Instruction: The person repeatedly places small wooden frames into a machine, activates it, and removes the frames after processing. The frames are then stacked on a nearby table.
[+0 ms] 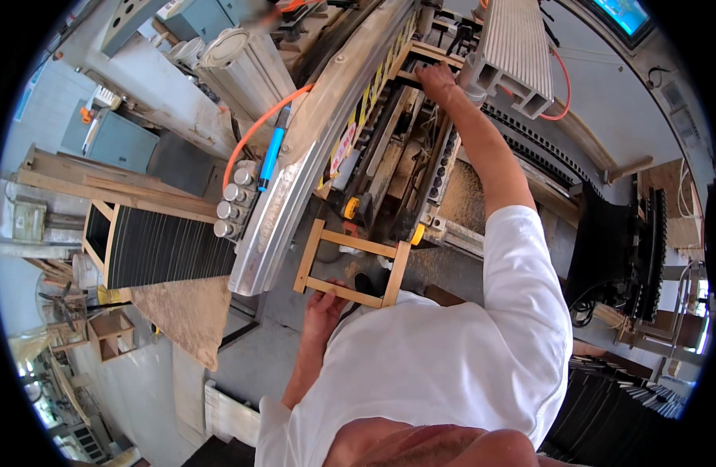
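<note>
My left hand, low in front of my body, grips a light wooden rectangular frame by its near rail. The frame's side pieces reach past the cross rails at their ends. My right arm stretches far forward over the machine bed. At its far end my right hand is closed on the near part of a second wooden frame, which lies in the machine. The fingertips of this hand are partly hidden.
A long metal beam runs along the machine's left, with silver knobs, a blue cylinder and an orange hose. An aluminium profile overhangs at far right. Sawdust covers part of the bed. Black slats are stacked left.
</note>
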`<state>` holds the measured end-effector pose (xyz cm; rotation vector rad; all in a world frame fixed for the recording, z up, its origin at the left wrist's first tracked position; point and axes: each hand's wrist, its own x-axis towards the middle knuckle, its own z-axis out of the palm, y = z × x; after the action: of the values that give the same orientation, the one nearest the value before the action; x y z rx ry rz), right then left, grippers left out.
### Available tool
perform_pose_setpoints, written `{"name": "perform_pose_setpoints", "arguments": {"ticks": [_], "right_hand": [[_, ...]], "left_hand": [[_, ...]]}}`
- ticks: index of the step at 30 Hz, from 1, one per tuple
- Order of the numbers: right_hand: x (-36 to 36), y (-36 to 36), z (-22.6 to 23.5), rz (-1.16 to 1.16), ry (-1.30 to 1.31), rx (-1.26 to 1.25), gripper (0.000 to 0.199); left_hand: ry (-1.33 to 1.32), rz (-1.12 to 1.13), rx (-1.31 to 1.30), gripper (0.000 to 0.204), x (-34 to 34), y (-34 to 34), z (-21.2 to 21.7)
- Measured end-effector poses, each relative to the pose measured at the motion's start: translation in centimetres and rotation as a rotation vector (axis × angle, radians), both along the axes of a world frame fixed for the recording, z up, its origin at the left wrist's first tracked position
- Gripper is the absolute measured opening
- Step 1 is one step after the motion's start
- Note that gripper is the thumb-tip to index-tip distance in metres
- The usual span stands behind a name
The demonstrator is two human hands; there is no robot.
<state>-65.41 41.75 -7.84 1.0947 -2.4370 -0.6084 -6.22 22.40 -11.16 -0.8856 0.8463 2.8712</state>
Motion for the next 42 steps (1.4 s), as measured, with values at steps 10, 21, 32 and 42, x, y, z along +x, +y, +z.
{"name": "perform_pose_setpoints", "arguments": {"ticks": [10,21,32,42], "right_hand": [[-7.8,2.5,-6.8,0.125,0.096,0.081,0.021],[-6.2,0.1,-5.0,0.047,-0.236,-0.124,0.014],[3.8,-1.0,8.2,-0.269,-0.33,-0.011,0.019],[4.9,-1.9,8.4,-0.307,-0.301,-0.038,0.021]], "left_hand": [[0.051,0.07,0.026,0.026,1.1,2.4,0.9],[-0.045,0.391,-0.302,0.031,5.9,-2.0,1.9],[-0.167,0.512,-0.616,0.031,7.9,-5.2,6.9],[0.046,0.758,-0.803,0.029,13.8,-12.2,15.8]]}}
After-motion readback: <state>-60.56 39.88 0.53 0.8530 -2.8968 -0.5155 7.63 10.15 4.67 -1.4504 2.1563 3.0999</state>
